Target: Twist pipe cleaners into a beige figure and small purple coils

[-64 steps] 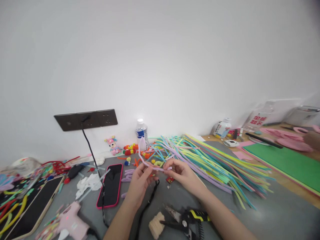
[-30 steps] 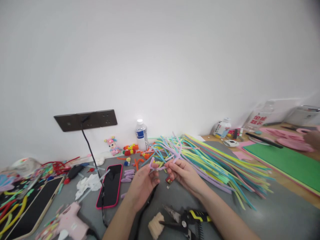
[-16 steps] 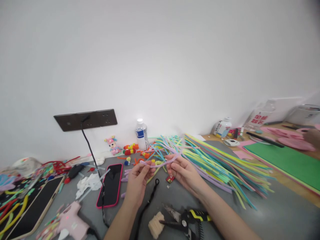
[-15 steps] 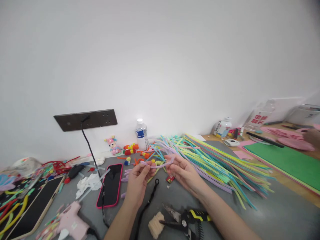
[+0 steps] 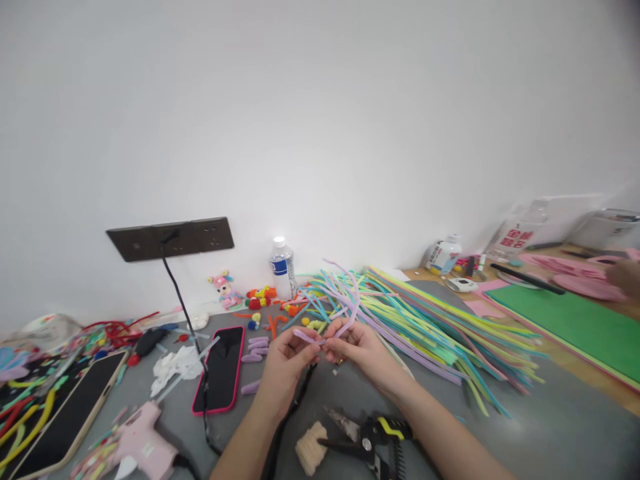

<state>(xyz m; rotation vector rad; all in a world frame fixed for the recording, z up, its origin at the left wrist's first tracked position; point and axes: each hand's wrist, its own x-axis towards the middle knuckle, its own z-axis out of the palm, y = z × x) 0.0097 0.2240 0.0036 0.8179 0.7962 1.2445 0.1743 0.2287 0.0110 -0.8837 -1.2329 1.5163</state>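
A lilac pipe cleaner [image 5: 356,300] is pinched between my two hands above the grey mat. My left hand [image 5: 289,359] grips its folded end, and my right hand [image 5: 354,347] closes on it right beside, the fingertips nearly touching. From there the free length curves up and back toward the wall. Several short folded lilac pieces [image 5: 257,349] lie just left of my left hand. Behind my right hand spreads a big bundle of coloured pipe cleaners [image 5: 425,327]. Below my hands are black-and-yellow pliers [image 5: 370,443] and a pale beige block-like bundle [image 5: 312,448].
A pink-cased phone [image 5: 220,370], a pink glue gun [image 5: 147,443] and another phone [image 5: 70,413] lie to the left. A black cord [image 5: 177,287] drops from the wall socket. A water bottle [image 5: 283,270] stands by the wall. Another person's hand [image 5: 623,277] shows at far right.
My hands have come together and lowered slightly. The pipe cleaner, before stretched between them, now has a long free end rising up from my right hand. The small red packet is now mostly hidden.
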